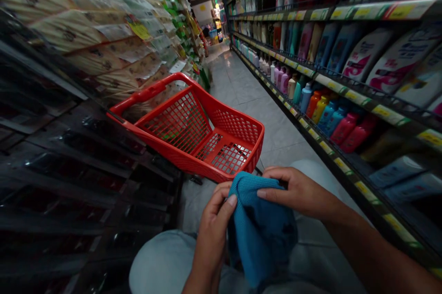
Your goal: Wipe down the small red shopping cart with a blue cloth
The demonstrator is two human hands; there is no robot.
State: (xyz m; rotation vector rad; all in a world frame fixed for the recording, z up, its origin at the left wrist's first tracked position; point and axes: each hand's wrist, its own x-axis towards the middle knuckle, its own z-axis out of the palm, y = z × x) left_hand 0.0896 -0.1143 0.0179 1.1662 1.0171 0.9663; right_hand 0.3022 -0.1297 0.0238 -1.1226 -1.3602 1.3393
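Shop aisle, tiled floor. Red basket just beyond the blue cloth. Left hand and right hand both pinch the cloth's top edge, over the person's lap. Bottle shelves right of basket.

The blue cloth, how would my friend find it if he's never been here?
Look down the shop aisle to the red basket on the floor. Just in front of it, both hands hold the blue cloth. It's the only soft, bumpy-woven thing; everything nearby is hard plastic or tile.
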